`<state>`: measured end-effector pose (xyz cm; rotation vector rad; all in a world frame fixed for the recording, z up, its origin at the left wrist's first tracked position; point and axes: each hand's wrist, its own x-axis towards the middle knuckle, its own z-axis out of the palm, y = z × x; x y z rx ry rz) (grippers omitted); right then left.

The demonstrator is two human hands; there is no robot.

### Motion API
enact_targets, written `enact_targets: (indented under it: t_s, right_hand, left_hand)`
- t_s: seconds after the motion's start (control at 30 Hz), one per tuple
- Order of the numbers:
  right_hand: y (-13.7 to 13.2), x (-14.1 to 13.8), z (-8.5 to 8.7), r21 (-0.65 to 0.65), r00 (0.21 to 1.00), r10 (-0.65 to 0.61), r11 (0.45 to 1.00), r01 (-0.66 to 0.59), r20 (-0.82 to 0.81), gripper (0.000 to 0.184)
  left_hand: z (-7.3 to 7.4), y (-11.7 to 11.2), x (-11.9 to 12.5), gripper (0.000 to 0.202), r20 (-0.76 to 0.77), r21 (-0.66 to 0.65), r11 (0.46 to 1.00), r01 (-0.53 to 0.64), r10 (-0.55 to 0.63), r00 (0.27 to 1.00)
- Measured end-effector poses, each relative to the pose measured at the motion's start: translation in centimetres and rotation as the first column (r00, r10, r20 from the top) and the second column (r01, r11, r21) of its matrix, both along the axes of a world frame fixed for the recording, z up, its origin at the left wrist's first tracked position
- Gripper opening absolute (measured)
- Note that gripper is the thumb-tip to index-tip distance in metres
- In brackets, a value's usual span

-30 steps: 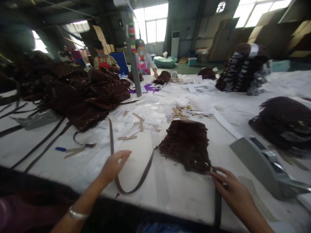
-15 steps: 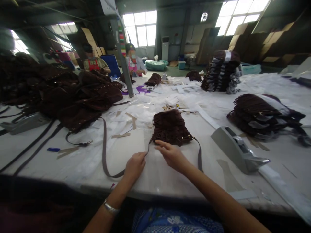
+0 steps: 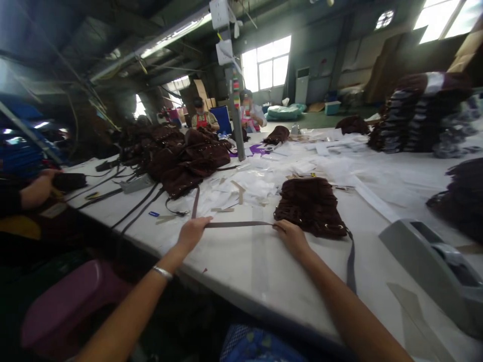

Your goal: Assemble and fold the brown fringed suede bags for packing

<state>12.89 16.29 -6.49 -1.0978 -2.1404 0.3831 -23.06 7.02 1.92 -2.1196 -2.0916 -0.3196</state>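
Observation:
A dark brown fringed bag lies on the white table in front of me. Its long flat strap is stretched level to the left of the bag. My left hand is closed around the strap, and the strap's far part rises behind that hand. At the bag's lower left corner my right hand pinches the strap near where it joins the bag. The rest of the strap hangs down from the bag's right corner, past my right forearm.
A grey tape dispenser stands at the right. Brown bags are heaped at the left, and stacked bundles stand at the back right. A post rises from the table. Another person's hand is at the far left; two people sit across.
My left hand has slid left along the strap, drawing it straight. My right hand has closed on the strap beside the bag. The view has swung left.

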Motion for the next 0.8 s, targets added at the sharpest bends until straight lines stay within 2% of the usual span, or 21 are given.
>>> enact_targets:
  t_s: [0.13, 0.27, 0.4, 0.5, 0.57, 0.63, 0.67, 0.73, 0.77, 0.8]
  right_hand:
    - [0.1, 0.6, 0.0, 0.003, 0.989, -0.151, 0.989, 0.151, 0.008, 0.022]
    - [0.5, 1.1, 0.0, -0.016, 0.959, -0.282, 0.959, 0.282, -0.007, 0.021]
    - [1.6, 1.8, -0.3, -0.064, 0.910, -0.414, 0.909, 0.411, -0.037, 0.023]
    - [2.1, 2.0, -0.4, -0.089, 0.887, -0.459, 0.887, 0.453, -0.058, 0.025]
    - [2.0, 1.8, -0.1, -0.057, 0.878, -0.467, 0.885, 0.463, -0.109, 0.030]
    - [1.2, 1.2, 0.7, 0.035, 0.888, -0.409, 0.904, 0.426, -0.211, 0.036]
    - [0.5, 0.8, 1.2, 0.098, 0.904, -0.330, 0.925, 0.367, -0.271, 0.036]
    - [-1.5, -0.4, 2.3, 0.206, 0.934, -0.063, 0.968, 0.142, -0.351, 0.034]
    - [-2.8, -1.1, 2.9, 0.232, 0.926, 0.099, 0.973, -0.013, -0.364, 0.034]
    - [-4.2, -1.9, 3.4, 0.230, 0.895, 0.253, 0.957, -0.177, -0.366, 0.036]
  left_hand:
    - [5.7, 1.9, -6.5, 0.032, -0.053, 0.127, 0.982, -0.137, 0.145, 0.988]
    - [12.0, 2.4, -10.5, 0.028, -0.052, 0.250, 0.931, -0.266, 0.287, 0.956]
    - [18.0, -0.2, -13.0, 0.033, -0.034, 0.302, 0.861, -0.410, 0.439, 0.898]
    - [20.7, -2.8, -13.5, 0.036, -0.057, 0.178, 0.881, -0.438, 0.453, 0.889]
    - [20.9, -4.4, -12.5, 0.031, -0.080, 0.015, 0.914, -0.404, 0.404, 0.911]
    - [19.6, -5.9, -10.0, 0.027, -0.076, -0.173, 0.929, -0.327, 0.318, 0.945]
    - [18.4, -6.7, -8.2, 0.027, -0.056, -0.271, 0.925, -0.267, 0.262, 0.964]
    - [15.6, -8.2, -3.5, 0.034, 0.022, -0.448, 0.885, -0.127, 0.153, 0.988]
    - [14.1, -8.9, -0.8, 0.039, 0.076, -0.532, 0.846, -0.046, 0.102, 0.992]
    - [12.7, -9.5, 1.9, 0.044, 0.159, -0.619, 0.783, 0.058, 0.053, 0.986]
